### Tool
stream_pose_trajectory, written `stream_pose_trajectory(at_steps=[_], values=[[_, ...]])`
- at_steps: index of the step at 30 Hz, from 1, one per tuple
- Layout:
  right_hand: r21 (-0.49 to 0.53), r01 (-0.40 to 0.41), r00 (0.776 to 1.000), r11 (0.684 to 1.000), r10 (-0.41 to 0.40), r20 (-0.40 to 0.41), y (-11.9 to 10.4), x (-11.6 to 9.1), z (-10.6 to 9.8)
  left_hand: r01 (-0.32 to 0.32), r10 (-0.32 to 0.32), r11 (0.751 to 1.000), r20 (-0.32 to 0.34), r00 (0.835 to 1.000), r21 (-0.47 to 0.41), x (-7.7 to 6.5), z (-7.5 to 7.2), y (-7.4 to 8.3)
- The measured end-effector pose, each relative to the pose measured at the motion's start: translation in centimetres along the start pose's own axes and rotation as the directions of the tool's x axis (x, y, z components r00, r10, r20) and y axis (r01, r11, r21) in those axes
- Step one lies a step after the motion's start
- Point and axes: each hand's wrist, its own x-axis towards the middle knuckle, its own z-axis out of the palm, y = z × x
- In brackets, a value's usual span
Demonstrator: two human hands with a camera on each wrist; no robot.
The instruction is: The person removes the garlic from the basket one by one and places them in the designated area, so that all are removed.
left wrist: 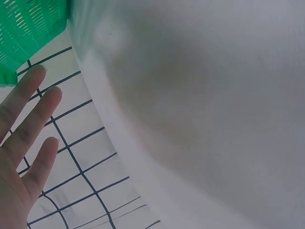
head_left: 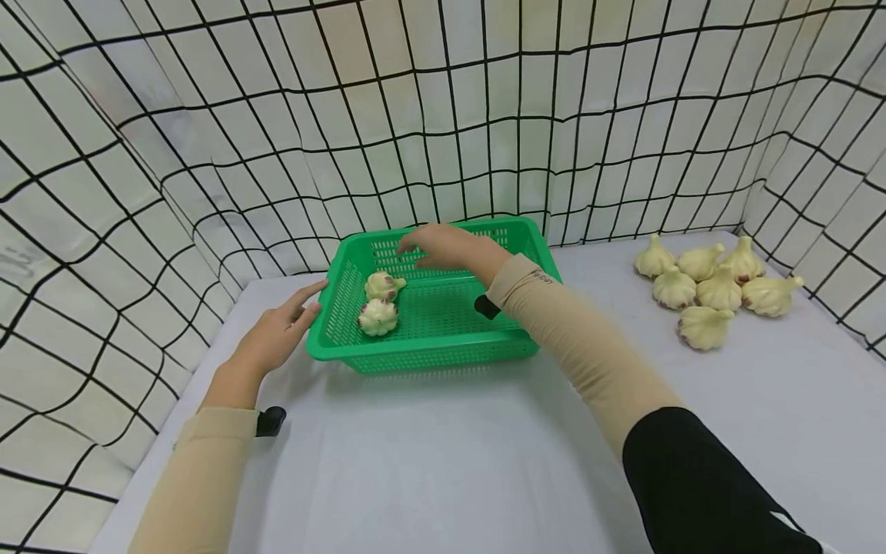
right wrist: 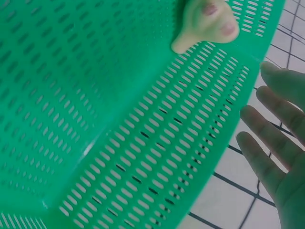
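Observation:
A green plastic basket [head_left: 443, 350] with slotted walls stands on the white table. Two garlic bulbs, one [head_left: 383, 286] behind the other [head_left: 378, 317], lie at the left end of its floor. My left hand [head_left: 273, 335] is at the basket's left rim, fingers extended with their tips right at the edge. Over the back part of the basket hovers my right hand [head_left: 450, 248], its fingers loosely bent and holding nothing. In the right wrist view its spread fingers [right wrist: 267, 138] show beside the basket's wall, with a garlic bulb [right wrist: 207, 21] beyond.
Several more garlic bulbs [head_left: 718, 291] lie grouped on the table [head_left: 429, 462] at the right. Black netting [head_left: 443, 123] over white sheeting rises behind the basket and along both sides. Dark wrist cameras [head_left: 271, 422] stick out from the sleeves.

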Motion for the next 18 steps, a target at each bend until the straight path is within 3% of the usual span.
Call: stream_pose_trajectory(at_steps=[12,18], values=[[-0.019,-0.053,0.997,0.998,0.054,0.063,-0.9,2.3,1.8,-0.002,0.002,1.0,-0.007,1.0,-0.025,0.1,0.1,-0.1],[-0.026,-0.057,0.985,0.998,0.06,0.163,-1.8,3.3,2.3,-0.006,0.005,0.999,-0.007,1.0,-0.036,0.1,0.1,-0.1]])
